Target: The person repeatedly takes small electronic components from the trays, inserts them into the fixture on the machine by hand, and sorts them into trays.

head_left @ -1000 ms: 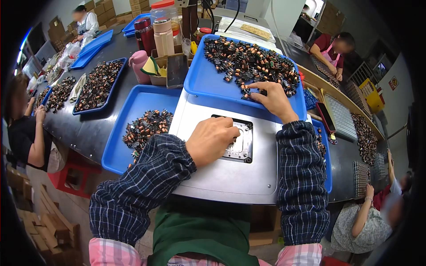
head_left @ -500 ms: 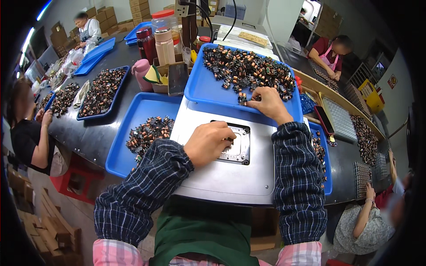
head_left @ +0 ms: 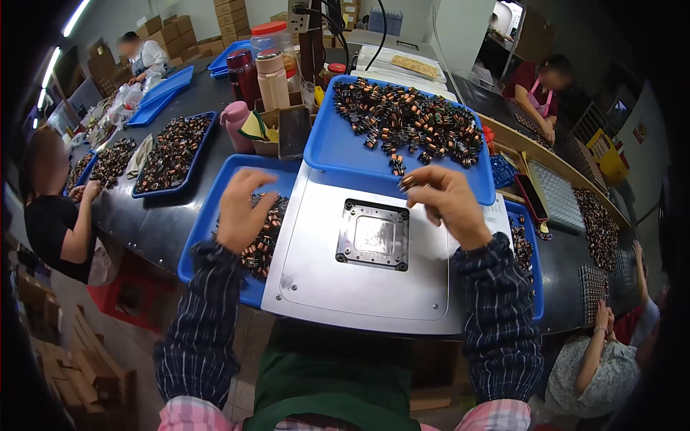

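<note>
Between the thumb and fingers of my right hand (head_left: 453,201) is a small copper-wound coil (head_left: 408,184), held just off the front rim of the upper blue tray (head_left: 330,144). That tray bears a heap of similar black-and-copper coils (head_left: 413,118). My left hand (head_left: 244,212) hovers over the lower-left blue tray (head_left: 208,215), fingers apart, and nothing shows in it. Under it lies a pile of coils (head_left: 267,244), partly hidden by the hand. Between my hands, a square black fixture with a silver centre (head_left: 374,235) is set in the flat metal machine top (head_left: 345,298).
Behind the left tray stand a pink bottle (head_left: 236,126), a beige flask (head_left: 271,80) and a small box (head_left: 267,146). Another coil-filled tray (head_left: 175,151) lies further left. At right are a blue tray (head_left: 535,287) and a white grid tray (head_left: 557,195). Co-workers sit around the table.
My left hand has moved left from the fixture to over the lower-left tray and opened. My right hand has drawn back from the coil heap with a coil.
</note>
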Available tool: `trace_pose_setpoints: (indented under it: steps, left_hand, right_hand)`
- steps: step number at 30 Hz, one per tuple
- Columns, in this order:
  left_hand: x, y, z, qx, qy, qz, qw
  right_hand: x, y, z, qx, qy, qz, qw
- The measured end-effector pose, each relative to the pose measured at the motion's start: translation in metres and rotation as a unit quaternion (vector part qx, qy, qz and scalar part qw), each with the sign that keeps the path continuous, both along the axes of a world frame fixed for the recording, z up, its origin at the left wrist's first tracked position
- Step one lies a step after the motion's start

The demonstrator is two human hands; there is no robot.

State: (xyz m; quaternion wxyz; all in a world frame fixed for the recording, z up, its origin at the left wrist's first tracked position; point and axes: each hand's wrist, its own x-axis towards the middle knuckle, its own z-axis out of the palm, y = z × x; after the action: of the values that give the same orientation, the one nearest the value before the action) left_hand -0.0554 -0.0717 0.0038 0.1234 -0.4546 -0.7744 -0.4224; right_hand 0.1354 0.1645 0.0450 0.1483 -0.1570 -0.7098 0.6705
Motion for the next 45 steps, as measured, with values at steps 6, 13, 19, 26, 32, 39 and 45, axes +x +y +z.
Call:
trace_pose_setpoints:
  steps: [6, 13, 19, 26, 32, 39, 45]
  left_hand:
    - [-0.019, 0.123, 0.007, -0.003, 0.035, -0.130, 0.991]
    - [-0.024, 0.164, 0.003, -0.129, 0.081, -0.079, 0.985]
    - [-0.013, 0.151, 0.002, -0.078, 0.021, -0.061, 0.995]
    - [-0.001, 0.146, -0.001, -0.072, 0.000, -0.057, 0.996]
    - [0.004, 0.140, 0.003, 0.074, -0.068, -0.043, 0.994]
    - [0.023, 0.111, 0.015, 0.138, -0.278, -0.154, 0.938]
    - [0.053, 0.080, 0.007, 0.034, -0.201, -0.217, 0.955]
  right_hand:
    - [0.000, -0.024, -0.020, 0.203, 0.014, 0.009, 0.979]
    - [0.000, -0.030, -0.020, 0.394, -0.004, 0.055, 0.918]
    - [-0.002, -0.040, -0.017, 0.469, 0.010, 0.112, 0.876]
    - [-0.002, -0.041, -0.013, 0.516, -0.043, 0.099, 0.850]
    - [-0.002, -0.046, -0.013, 0.502, -0.034, 0.093, 0.859]
    - [-0.003, -0.047, -0.018, 0.512, -0.053, 0.095, 0.852]
    - [0.017, 0.013, 0.000, 0.389, 0.034, -0.005, 0.920]
